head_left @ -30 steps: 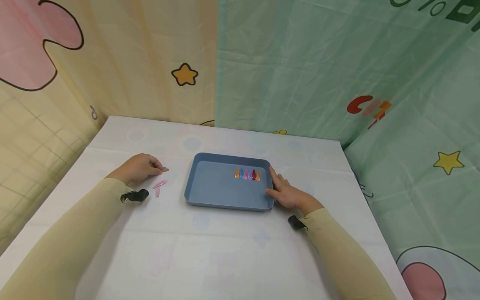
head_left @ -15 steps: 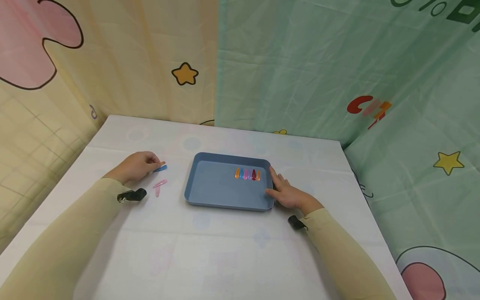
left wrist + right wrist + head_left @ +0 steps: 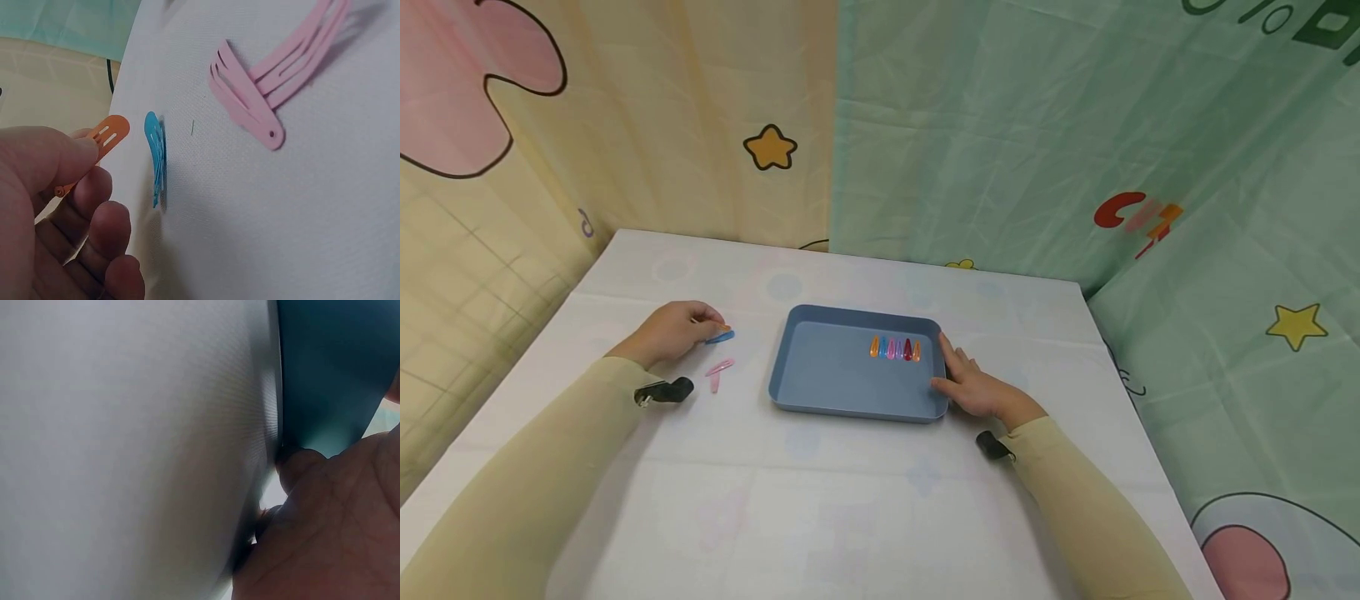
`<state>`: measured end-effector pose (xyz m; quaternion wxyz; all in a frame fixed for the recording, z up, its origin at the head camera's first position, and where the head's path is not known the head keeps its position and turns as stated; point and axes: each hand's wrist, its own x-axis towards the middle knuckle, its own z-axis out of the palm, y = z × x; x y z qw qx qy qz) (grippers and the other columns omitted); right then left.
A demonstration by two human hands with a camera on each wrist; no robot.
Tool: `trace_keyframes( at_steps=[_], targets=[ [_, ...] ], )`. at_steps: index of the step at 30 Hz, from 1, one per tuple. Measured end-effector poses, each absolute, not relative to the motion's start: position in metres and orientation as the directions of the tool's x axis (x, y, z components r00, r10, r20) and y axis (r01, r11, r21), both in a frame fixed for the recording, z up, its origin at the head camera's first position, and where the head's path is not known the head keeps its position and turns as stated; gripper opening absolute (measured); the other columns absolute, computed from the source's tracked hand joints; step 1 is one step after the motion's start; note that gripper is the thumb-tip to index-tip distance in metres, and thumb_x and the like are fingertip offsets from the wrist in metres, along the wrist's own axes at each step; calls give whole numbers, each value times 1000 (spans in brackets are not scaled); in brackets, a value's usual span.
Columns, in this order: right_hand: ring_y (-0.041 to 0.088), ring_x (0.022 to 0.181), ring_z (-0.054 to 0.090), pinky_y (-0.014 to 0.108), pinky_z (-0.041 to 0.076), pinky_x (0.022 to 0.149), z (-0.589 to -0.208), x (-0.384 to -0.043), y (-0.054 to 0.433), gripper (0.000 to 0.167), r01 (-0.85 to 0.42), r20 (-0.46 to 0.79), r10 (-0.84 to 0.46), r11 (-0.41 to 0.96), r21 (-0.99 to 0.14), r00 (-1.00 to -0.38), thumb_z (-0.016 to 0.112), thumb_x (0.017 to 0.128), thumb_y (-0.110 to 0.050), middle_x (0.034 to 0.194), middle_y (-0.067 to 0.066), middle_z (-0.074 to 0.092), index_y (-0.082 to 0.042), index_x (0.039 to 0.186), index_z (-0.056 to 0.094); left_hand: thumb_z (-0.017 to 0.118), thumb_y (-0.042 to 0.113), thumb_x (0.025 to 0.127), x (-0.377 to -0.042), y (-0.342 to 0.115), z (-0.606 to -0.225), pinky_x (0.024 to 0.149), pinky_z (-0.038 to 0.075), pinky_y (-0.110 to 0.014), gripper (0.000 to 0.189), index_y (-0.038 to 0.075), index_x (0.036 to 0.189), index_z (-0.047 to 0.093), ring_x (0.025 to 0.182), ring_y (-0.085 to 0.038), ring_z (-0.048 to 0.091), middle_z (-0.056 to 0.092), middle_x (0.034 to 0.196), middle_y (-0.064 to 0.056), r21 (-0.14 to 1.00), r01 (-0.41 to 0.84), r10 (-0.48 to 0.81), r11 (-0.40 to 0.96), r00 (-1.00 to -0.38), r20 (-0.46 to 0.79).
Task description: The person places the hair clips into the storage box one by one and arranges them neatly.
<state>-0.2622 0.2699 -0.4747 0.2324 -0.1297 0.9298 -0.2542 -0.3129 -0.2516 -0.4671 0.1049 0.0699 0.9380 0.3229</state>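
My left hand [image 3: 672, 332] pinches an orange snap hair clip [image 3: 112, 136] between thumb and forefinger, just above the table. Close by its fingertips lies a blue hair clip [image 3: 155, 153], standing on its edge. Two pink hair clips, one [image 3: 247, 100] partly over the other [image 3: 300, 59], are on the cloth nearer the person. At the right end of a blue-grey tray [image 3: 827, 367], my right hand [image 3: 977, 390] holds the rim, thumb over the top and fingers along the outer wall. Inside the tray, several coloured hair clips [image 3: 895, 348] form a neat row at the upper right.
A white patterned cloth [image 3: 820, 508] covers the table. Printed curtains, one yellow [image 3: 700, 100] and one green [image 3: 970, 125], hang behind the table's back edge. Black wrist cameras [image 3: 664, 391] sit at both cuffs.
My left hand has drawn back slightly and lifted the orange clip off the blue one, which now shows separately on the cloth. My right hand and the tray stay still.
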Motion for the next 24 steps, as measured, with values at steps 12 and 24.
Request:
trace_keyframes(
  at_steps=[12, 24],
  targets=[
    [46, 162, -11, 67, -1, 128, -475, -262, 269, 88, -122, -365, -361, 834, -537, -858, 44, 111, -44, 177, 17, -6, -20, 167, -19, 57, 24, 109, -312, -243, -463, 90, 45, -36, 23, 6, 116, 70, 106, -27, 64, 76, 124, -15, 660, 80, 174, 747, -982, -78],
    [46, 162, -11, 67, -2, 128, -474, -262, 268, 87, -123, -363, -363, 831, -542, -858, 43, 111, -43, 177, 17, -7, -19, 167, -19, 53, 22, 106, -312, -236, -458, 82, 43, -38, 27, 6, 121, 70, 102, -32, 56, 71, 117, -17, 669, 100, 153, 737, -988, -21]
  ],
)
